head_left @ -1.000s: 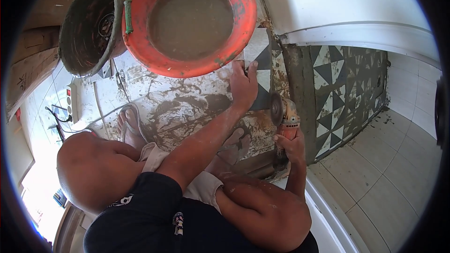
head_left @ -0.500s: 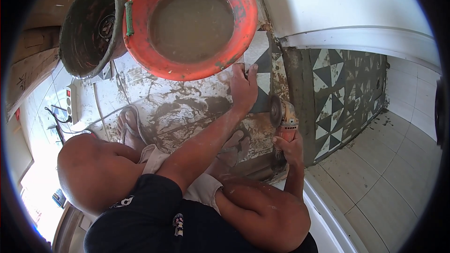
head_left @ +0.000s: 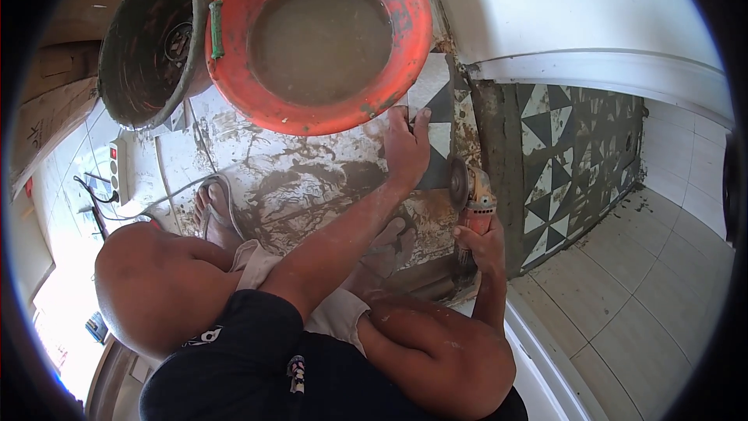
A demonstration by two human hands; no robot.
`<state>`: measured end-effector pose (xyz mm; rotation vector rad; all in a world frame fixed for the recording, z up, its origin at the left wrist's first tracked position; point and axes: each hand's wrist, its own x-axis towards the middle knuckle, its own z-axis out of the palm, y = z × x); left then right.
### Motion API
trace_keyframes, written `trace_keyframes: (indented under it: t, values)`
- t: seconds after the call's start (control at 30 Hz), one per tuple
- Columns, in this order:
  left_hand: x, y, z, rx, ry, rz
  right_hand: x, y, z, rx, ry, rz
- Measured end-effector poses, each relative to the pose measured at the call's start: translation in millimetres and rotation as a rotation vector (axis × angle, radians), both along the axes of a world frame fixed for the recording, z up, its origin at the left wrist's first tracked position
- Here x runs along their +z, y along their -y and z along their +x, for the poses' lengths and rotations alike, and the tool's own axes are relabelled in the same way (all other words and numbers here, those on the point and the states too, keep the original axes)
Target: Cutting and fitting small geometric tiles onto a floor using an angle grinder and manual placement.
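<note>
My right hand (head_left: 485,245) is wrapped round the red body of an angle grinder (head_left: 478,204). The grinder's round disc (head_left: 460,182) stands on edge by the right edge of a grey and white triangle-patterned tile (head_left: 436,139). I cannot tell whether the disc touches the tile or spins. My left hand (head_left: 407,146) grips the left side of that tile, with the thumb on top and part of the fingers hidden.
Ahead stands a red bucket (head_left: 417,70) of murky water, beside a dark, dirty bucket (head_left: 125,70). To the right lies mortar-smeared patterned tiling (head_left: 545,164), bordered by beige floor tiles (head_left: 639,281). A cable (head_left: 171,196) runs near my foot and a white power strip (head_left: 118,171).
</note>
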<state>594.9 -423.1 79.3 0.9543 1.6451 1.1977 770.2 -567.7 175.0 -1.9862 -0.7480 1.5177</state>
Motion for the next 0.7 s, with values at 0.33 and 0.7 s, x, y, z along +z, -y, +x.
trace_keyframes:
  t: [0.33,0.7]
  values:
    - [-4,1,-2,-0.007,-0.026,0.002,6,-10,-5,0.043,0.086,-0.014]
    - [0,1,-2,0.026,-0.059,0.036,10,-19,-11,0.019,0.025,-0.061]
